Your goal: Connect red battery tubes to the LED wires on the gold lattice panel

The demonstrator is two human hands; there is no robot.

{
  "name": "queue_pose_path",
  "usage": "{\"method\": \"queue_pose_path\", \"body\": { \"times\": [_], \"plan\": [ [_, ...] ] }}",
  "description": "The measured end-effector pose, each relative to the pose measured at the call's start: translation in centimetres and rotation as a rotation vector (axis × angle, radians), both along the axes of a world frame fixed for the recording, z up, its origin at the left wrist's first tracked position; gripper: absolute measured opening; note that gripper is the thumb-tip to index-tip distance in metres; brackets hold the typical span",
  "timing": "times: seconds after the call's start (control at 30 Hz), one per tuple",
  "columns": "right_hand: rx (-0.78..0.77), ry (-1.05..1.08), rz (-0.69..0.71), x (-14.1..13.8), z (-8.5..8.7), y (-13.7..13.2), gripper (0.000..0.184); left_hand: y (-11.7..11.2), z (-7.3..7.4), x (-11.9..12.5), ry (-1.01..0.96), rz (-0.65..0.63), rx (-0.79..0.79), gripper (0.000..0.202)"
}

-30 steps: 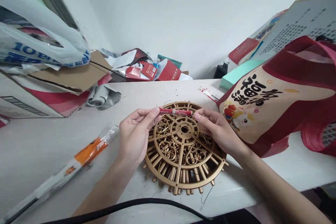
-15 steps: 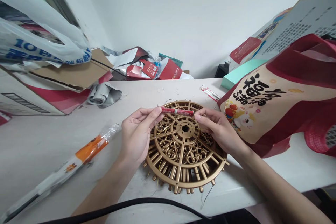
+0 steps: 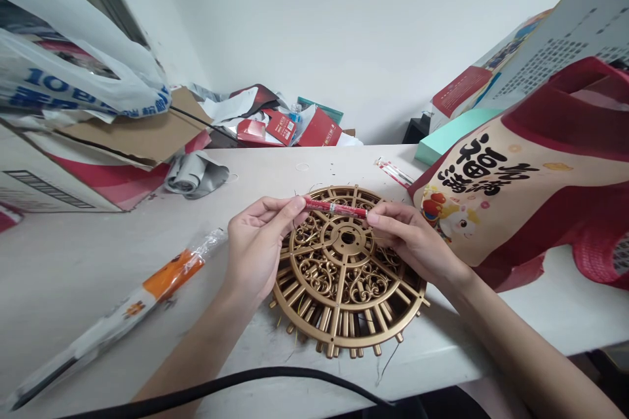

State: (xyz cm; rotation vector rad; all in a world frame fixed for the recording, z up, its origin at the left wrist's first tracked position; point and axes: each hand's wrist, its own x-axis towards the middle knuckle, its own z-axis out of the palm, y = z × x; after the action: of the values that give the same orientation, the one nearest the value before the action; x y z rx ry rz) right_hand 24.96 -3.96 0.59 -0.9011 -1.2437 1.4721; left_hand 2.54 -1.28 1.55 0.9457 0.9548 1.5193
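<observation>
A slim red pen [image 3: 335, 208] with a silver band near its middle lies level between my two hands. My left hand [image 3: 263, 236] pinches its left end between thumb and fingers. At the other end, the thumb and fingertips of my right hand [image 3: 410, 232] are closed on the pen's tip. Directly beneath is a stack of round gold openwork pieces [image 3: 339, 281], with scrollwork, spokes and short pegs round the rim. Thin dark wires stick out from the stack. The fingers' undersides are hidden.
On the left lies an orange-and-white item in clear wrapping [image 3: 170, 278]. A red gift bag [image 3: 491, 209] stands at the right, with slim packaged sticks [image 3: 393, 172] beside it. A cardboard box [image 3: 98, 177] bears a plastic bag [image 3: 88, 72]. A black cable [image 3: 275, 373] crosses the front.
The pen's right end has dipped slightly and moved a little to the right with my right hand. Both hands keep their grip. The camera view has shifted slightly.
</observation>
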Motion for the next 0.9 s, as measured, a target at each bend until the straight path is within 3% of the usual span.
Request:
{"method": "queue_pose_path", "body": {
  "times": [0.37,0.9],
  "plan": [
    [-0.062,0.048,0.082,0.4,0.0,0.5,0.033,0.0,0.1,-0.1,0.001,-0.053,0.007,0.017],
    [-0.081,-0.037,0.07,1.2,-0.2,0.6,0.019,0.4,-0.3,-0.2,0.023,-0.046,-0.049,0.023]
  ]
}}
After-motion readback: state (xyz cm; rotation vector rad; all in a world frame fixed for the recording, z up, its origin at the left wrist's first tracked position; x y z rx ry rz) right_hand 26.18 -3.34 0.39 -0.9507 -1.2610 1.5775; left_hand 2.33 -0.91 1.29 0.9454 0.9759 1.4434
